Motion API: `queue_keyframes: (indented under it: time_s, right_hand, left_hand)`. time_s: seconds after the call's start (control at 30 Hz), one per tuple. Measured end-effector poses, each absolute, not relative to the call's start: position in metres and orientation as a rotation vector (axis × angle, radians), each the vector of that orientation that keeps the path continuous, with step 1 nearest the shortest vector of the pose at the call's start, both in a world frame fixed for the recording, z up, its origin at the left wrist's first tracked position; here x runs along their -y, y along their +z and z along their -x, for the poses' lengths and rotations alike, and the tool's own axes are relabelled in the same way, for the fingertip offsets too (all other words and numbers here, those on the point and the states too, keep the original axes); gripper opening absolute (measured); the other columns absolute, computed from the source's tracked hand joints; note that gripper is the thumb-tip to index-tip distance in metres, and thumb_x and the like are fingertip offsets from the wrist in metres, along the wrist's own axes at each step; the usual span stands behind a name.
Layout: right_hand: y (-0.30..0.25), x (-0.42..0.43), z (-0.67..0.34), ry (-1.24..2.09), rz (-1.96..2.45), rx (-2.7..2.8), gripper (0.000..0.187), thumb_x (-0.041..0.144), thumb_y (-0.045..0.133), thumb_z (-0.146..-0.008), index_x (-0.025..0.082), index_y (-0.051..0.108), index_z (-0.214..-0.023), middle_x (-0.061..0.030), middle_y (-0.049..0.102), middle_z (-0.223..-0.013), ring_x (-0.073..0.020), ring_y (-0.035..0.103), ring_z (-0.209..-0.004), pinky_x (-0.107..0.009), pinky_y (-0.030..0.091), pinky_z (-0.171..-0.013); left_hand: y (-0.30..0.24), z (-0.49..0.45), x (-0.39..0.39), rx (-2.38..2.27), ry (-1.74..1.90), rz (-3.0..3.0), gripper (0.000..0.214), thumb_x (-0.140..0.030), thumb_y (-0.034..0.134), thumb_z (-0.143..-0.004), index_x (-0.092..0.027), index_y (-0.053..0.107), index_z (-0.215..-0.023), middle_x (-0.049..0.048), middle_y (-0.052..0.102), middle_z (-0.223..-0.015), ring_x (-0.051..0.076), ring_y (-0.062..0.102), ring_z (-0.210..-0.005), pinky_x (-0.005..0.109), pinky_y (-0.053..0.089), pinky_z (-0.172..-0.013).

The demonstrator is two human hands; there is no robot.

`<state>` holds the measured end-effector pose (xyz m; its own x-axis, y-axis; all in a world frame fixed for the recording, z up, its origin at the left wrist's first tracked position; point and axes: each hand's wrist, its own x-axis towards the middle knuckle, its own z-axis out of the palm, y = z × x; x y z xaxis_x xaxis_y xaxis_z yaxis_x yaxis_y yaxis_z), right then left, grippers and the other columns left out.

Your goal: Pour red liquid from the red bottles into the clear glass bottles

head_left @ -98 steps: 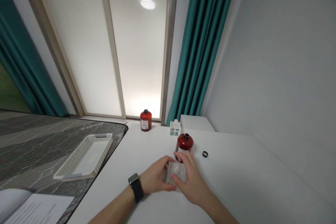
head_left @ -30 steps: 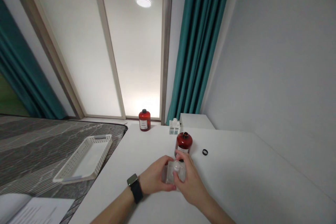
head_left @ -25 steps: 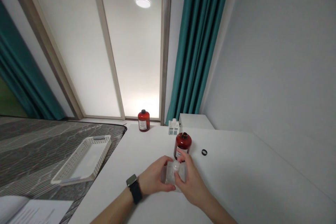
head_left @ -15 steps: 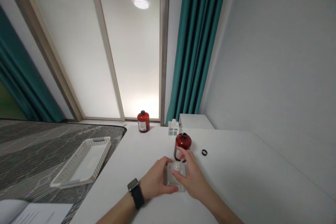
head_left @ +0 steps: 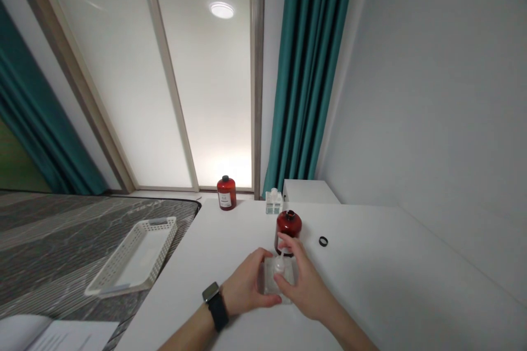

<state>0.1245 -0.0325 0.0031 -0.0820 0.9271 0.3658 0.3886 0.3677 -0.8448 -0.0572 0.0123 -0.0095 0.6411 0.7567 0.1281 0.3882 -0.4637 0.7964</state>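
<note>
Around the left side of a clear square pump bottle, my left hand is closed, thumb across its near side, holding it upright on the table. My right hand curls over the white pump head on its top. The right thumb meets the pump's near side, and the index finger reaches past the spout. Just behind stands an amber bottle with its neck uncapped, partly hidden by my right fingers. A black ring lies to its right.
A capped amber bottle stands at the table's far left, and a small clear bottle with a white top near the back edge. Behind is a white box. A white basket and an open booklet are at left, off the white table.
The pump's spout has turned from pointing right to pointing away from me. My right fingers have shifted slightly around it. My left hand stays on the bottle; the whole view shifted a little.
</note>
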Motion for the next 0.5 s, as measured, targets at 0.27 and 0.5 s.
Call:
queue_keyframes:
  time_s: [0.27, 0.5]
  right_hand:
    - [-0.015, 0.033, -0.12, 0.474, 1.308, 1.515, 0.066, 0.017, 0.06, -0.075, 0.025, 0.041, -0.138, -0.0019, 0.056, -0.092, -0.0243, 0.058, -0.096, -0.043, 0.046, -0.096]
    - [-0.023, 0.037, -0.125, 0.476, 1.181, 1.614, 0.068, 0.012, 0.052, -0.079, 0.026, 0.033, -0.143, -0.0068, 0.058, -0.113, -0.0229, 0.057, -0.109, -0.041, 0.045, -0.1]
  left_hand:
    - [-0.007, 0.052, -0.013, -0.928, 0.609, -2.103, 0.065, -0.023, 0.085, -0.061, -0.018, 0.047, -0.114, 0.0081, 0.06, -0.112, 0.027, 0.057, -0.099, 0.039, 0.045, -0.089]
    - [-0.011, 0.051, -0.014, -0.882, 0.623, -2.119, 0.059, -0.025, 0.082, -0.064, -0.018, 0.048, -0.112, 0.0087, 0.061, -0.112, 0.027, 0.058, -0.1, 0.037, 0.046, -0.086]
